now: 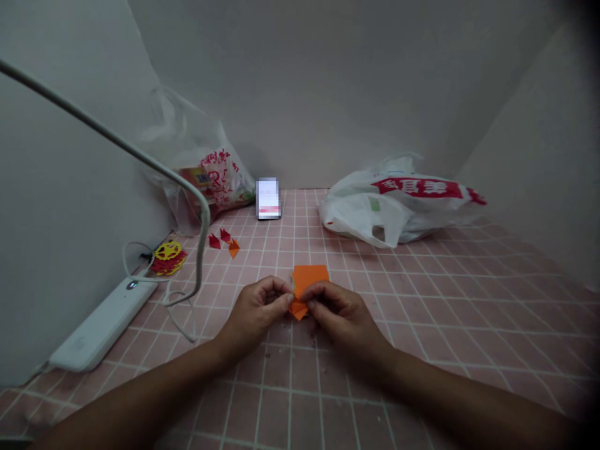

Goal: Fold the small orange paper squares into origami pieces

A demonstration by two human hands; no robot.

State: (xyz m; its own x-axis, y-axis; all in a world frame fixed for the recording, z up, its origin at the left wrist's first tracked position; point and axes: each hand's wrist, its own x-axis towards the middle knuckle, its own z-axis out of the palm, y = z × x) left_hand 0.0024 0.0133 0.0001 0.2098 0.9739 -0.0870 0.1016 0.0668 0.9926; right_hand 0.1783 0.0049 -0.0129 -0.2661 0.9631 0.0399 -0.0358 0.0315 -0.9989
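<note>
Between my two hands is a small piece of folded orange paper [299, 310], its lower end coming to a point. My left hand [260, 312] pinches its left edge between thumb and index finger. On the other side, the thumb and fingers of my right hand [344, 315] are closed on its right edge. Flat orange paper [312, 275] shows just beyond my fingertips; whether it is joined to the folded piece I cannot tell. Farther left lie small folded red papers [214, 241] and a folded orange one [234, 249].
Yellow and red gear-shaped cutouts [167, 252] lie left, near a long white device [103, 328] with a thin cord. A thick white cable [140, 164] crosses the left side. Behind are a lit phone [268, 199], a clear bag [229, 178] and a white bag [360, 209].
</note>
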